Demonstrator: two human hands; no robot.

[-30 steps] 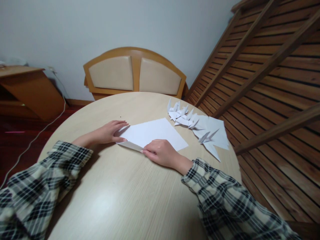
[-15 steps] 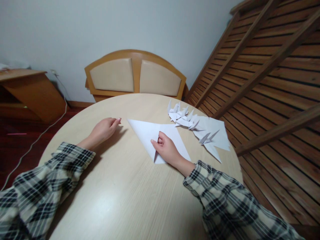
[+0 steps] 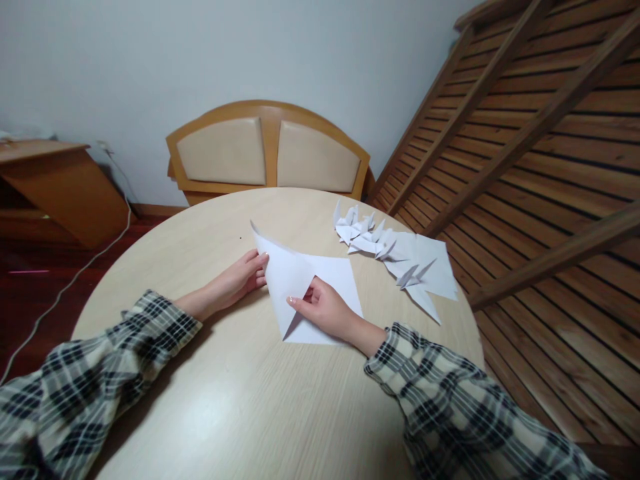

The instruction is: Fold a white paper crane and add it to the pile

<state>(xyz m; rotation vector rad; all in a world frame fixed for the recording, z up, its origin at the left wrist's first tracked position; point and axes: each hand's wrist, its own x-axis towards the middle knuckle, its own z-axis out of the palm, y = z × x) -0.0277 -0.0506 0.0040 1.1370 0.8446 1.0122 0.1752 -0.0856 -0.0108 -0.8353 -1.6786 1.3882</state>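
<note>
A white sheet of paper (image 3: pixel 285 273) lies on the table before me, its left part folded over toward the right and its far left corner curling up. My left hand (image 3: pixel 243 279) is at the sheet's left edge, with the fingertips closed against the fold. Between thumb and fingers, my right hand (image 3: pixel 325 308) pinches the loose corner of the folded flap, slightly raised over the lower layer. Several folded paper cranes (image 3: pixel 370 235) stand in a row to the right, and one crane (image 3: pixel 413 277) sits nearest me.
Flat white paper (image 3: pixel 435 267) lies under and beside the cranes at the right of the round wooden table (image 3: pixel 240 407). Beyond the table stands a padded headboard (image 3: pixel 273 147). A slatted wooden panel (image 3: pixel 550 167) leans at right; a wooden desk (image 3: pixel 55 180) is at left.
My left hand has moved right, from beside the sheet to its left edge. The sheet has turned and shifted slightly left and toward me. My right hand keeps its pinch on the flap.
</note>
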